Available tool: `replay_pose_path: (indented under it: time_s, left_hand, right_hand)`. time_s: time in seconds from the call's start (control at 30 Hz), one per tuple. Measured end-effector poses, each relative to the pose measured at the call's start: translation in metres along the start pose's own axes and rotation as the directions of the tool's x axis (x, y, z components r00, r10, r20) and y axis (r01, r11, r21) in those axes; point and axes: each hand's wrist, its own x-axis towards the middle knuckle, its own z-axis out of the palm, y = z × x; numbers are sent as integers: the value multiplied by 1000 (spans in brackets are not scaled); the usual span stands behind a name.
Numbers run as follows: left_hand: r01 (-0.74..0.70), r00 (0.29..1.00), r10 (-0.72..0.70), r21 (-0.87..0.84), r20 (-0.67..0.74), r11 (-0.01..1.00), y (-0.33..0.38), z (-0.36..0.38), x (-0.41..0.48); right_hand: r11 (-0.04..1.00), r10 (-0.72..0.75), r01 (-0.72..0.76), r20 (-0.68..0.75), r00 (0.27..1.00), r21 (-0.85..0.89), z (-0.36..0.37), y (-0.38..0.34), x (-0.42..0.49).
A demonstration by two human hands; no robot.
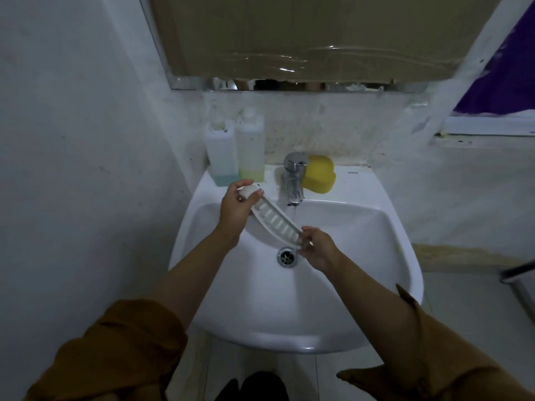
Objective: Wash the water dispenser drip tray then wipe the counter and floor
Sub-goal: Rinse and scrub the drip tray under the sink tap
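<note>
We hold the white slotted drip tray (pixel 276 224) slanted over the sink (pixel 362 233), one end in each hand. The fingers (pixel 256 195) of our left hand (pixel 236 209) curl round its far end. Our right hand (pixel 317 250) pinches the near end, just above the drain (pixel 287 257). The tap (pixel 293 180) runs just beyond our left fingers; whether its stream strikes the tray, we cannot tell. We judge it best to slide each slot under the water, then scrub with the yellow sponge (pixel 320 178) behind the tap.
</note>
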Motion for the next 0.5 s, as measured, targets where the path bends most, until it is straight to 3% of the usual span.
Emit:
replay_pose_path:
  time_s: [0.23,0.33,0.43,0.5]
  left_hand:
    - [-232,970,213,173,121,957,13,13,-12]
    - [-322,943,280,288,178,902,12,20,-19]
    - [-404,913,347,356,215,843,6,28,-26]
    - [-438,899,381,378,218,816,3,33,-29]
  right_hand:
    - [997,70,-68,93,993,-32,9,7,-3]
    - [985,26,-14,67,997,-173,10,3,-3]
    - [892,-230,183,-66,971,-414,8,1,-5]
    - [767,-476,373,-72,877,-522,9,-3,-10]
